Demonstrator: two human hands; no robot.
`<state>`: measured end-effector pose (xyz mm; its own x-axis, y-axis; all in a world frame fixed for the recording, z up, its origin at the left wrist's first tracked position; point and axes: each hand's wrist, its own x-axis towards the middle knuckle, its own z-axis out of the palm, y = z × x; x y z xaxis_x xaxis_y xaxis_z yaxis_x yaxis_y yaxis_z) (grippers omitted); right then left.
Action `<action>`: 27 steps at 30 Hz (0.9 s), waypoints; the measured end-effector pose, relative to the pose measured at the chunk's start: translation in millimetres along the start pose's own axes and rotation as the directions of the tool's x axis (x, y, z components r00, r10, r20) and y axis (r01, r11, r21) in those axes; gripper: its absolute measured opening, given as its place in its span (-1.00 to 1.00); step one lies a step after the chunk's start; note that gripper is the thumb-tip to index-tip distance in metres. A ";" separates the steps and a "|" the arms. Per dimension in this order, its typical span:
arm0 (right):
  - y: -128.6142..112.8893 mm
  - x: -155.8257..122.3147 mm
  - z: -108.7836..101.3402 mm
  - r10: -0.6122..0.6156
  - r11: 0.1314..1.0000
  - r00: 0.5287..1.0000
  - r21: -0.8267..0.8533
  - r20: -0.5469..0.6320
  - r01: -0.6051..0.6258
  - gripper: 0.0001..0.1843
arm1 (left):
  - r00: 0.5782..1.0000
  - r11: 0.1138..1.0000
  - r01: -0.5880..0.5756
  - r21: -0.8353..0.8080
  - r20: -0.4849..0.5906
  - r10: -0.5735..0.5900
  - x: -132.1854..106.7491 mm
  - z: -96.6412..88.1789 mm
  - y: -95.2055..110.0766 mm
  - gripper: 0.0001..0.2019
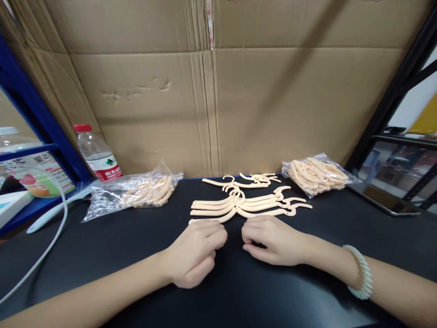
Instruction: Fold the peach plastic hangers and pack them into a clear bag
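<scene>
My left hand (200, 253) rests on the black table, curled into a loose fist with nothing visible in it. Its knuckles overlap the near edge of a row of cream plastic folding hangers (218, 206). Opposite it, my right hand (273, 240) is also curled, thumb under the fingers, with no object showing. It lies just in front of the hangers' right arms. The hangers lie spread out and overlapping, their hooks bunched in the middle. Behind them is another hanger (235, 183) beside a small heap of loose hanger pieces (262, 177).
Clear plastic bags of cream hanger parts lie at left (146, 191) and right (316, 173). A red-capped bottle (97, 152), a white cable (63, 214) and a pale-blue handle (56, 209) are at left. A dark flat device (384, 198) lies at right. Cardboard (153, 100) walls the back.
</scene>
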<state>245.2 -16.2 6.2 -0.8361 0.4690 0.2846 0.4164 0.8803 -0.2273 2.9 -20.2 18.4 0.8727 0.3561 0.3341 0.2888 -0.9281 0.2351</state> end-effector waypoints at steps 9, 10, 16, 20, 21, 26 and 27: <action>0.7 -0.9 0.3 0.003 0.999 0.998 0.048 -0.057 0.000 -0.88 | 0.995 0.997 0.059 0.049 -0.080 -0.055 -2.1 4.1 -2.8 -0.86; 1.6 -0.9 0.1 0.018 0.998 0.996 0.056 -0.084 -0.013 -0.87 | 0.993 0.996 0.069 0.060 -0.099 -0.062 -2.1 4.1 -3.8 -0.85; 23.1 1.2 -19.6 0.192 0.980 0.932 0.015 -0.308 -0.197 -0.85 | 0.960 0.956 0.185 0.227 -0.248 -0.127 0.3 -13.5 -21.2 -0.94; 58.4 8.0 -45.1 0.464 0.859 0.817 -0.048 -0.343 -0.509 -0.88 | 0.928 0.854 0.371 0.366 -0.177 -0.327 12.2 -34.4 -49.1 -0.87; 68.9 11.0 -50.3 0.510 0.826 0.787 -0.060 -0.346 -0.561 -0.86 | 0.925 0.846 0.379 0.375 -0.148 -0.349 17.1 -38.4 -58.1 -0.85; 116.1 30.9 -58.5 0.642 0.714 0.713 -0.120 -0.282 -0.690 -0.83 | 0.932 0.850 0.334 0.406 -0.007 -0.363 44.1 -42.9 -104.0 -0.80; 122.4 34.9 -57.2 0.663 0.693 0.701 -0.138 -0.263 -0.708 -0.83 | 0.932 0.852 0.325 0.410 0.014 -0.363 48.5 -41.3 -110.9 -0.79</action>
<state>287.4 112.1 41.5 -0.2155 0.9313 0.2938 0.9295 0.2878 -0.2307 -3.1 104.5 46.3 0.7141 0.6668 0.2131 0.6914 -0.7195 -0.0653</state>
